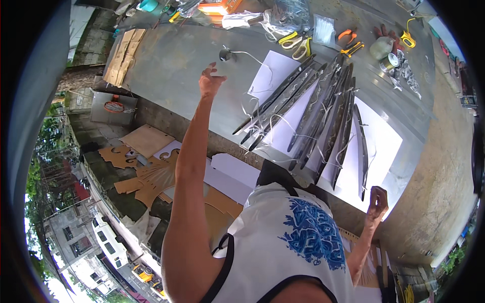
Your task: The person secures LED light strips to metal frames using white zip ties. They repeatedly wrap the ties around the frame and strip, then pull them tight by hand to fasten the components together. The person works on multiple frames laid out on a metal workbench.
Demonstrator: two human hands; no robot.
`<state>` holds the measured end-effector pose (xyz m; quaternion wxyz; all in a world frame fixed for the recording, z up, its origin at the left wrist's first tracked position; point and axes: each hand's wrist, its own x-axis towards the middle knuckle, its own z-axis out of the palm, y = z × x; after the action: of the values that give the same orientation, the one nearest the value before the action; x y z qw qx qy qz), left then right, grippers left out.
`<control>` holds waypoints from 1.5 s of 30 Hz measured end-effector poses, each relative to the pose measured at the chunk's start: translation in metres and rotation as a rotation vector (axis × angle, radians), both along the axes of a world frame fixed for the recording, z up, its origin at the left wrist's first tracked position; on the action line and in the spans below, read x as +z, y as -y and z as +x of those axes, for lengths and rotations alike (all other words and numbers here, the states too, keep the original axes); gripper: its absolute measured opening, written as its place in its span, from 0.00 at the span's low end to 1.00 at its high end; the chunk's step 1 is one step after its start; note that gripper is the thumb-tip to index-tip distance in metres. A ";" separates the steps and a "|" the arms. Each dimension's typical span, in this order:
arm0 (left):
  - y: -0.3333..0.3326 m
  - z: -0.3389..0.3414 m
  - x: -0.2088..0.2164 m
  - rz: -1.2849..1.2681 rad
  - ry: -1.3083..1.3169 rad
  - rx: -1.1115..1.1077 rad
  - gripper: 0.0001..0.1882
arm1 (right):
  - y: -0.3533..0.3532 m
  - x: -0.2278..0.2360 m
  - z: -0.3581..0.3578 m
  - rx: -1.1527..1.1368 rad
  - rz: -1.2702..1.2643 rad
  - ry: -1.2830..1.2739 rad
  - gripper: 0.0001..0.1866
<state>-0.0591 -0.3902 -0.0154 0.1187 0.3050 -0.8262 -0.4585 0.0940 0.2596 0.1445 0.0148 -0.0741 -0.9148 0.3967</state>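
Note:
My left hand [209, 82] reaches over the grey tabletop, its fingers apart and nothing in them. Just beyond its fingertips lies a small dark round piece [225, 54] with a pale string trailing from it to the right. At the table's near right edge, my right hand [377, 203] has its fingers curled together; whether something thin is between them is hidden. Between my hands, several long dark tapered strips [313, 111] fan out side by side, with pale strings looped around and across them. White sheets [381, 146] lie under the strips. The rightmost strip [361, 146] ends close to my right hand.
Yellow-handled scissors [302, 48], orange-handled pliers [347, 35], a clear packet of thin white pieces [324, 30], a tin can [389, 62] and a yellow tape measure [408, 39] lie along the far side. Folded cardboard [125, 56] sits far left. Cut cardboard shapes [156, 177] lie below the table.

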 end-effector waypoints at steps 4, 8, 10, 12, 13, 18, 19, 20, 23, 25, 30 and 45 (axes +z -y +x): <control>-0.006 -0.048 -0.011 0.001 0.095 -0.107 0.31 | 0.016 0.021 0.017 -0.145 -0.139 0.080 0.10; -0.017 -0.074 -0.023 -0.256 0.205 -0.199 0.22 | 0.018 0.023 0.024 -0.121 -0.145 0.147 0.08; -0.021 -0.075 -0.018 -0.355 0.212 -0.196 0.18 | 0.027 0.018 0.021 -0.122 -0.151 0.160 0.07; -0.029 -0.066 -0.010 -0.376 0.183 -0.165 0.14 | 0.029 0.010 0.021 -0.103 -0.161 0.147 0.07; -0.037 -0.059 -0.002 -0.381 0.145 -0.142 0.12 | 0.028 0.002 0.016 -0.084 -0.176 0.121 0.07; -0.073 -0.005 0.018 -0.448 0.103 -0.144 0.14 | 0.050 -0.016 -0.001 0.018 -0.227 0.047 0.05; -0.083 0.008 0.020 -0.418 0.100 -0.140 0.14 | 0.063 -0.012 -0.007 0.024 -0.192 0.065 0.04; -0.087 0.023 0.021 -0.422 0.108 -0.134 0.13 | 0.076 -0.005 -0.015 0.059 -0.135 0.034 0.03; -0.098 0.058 0.018 -0.438 0.027 -0.208 0.14 | 0.108 0.008 -0.037 0.174 -0.072 -0.034 0.05; -0.105 0.068 0.023 -0.416 -0.012 -0.288 0.15 | 0.130 0.027 -0.064 0.234 -0.025 -0.049 0.07; -0.082 0.090 0.048 -0.247 -0.185 -0.384 0.13 | 0.184 0.040 -0.166 0.299 0.052 -0.188 0.07; 0.073 -0.055 -0.045 -0.572 -0.048 -0.366 0.30 | 0.246 -0.110 -0.520 0.186 0.541 -0.170 0.16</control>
<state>-0.1145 -0.4628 -0.0605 0.1345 0.0951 -0.9594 -0.2290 -0.4261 0.0136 0.0344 0.0742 0.0501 -0.9857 0.1428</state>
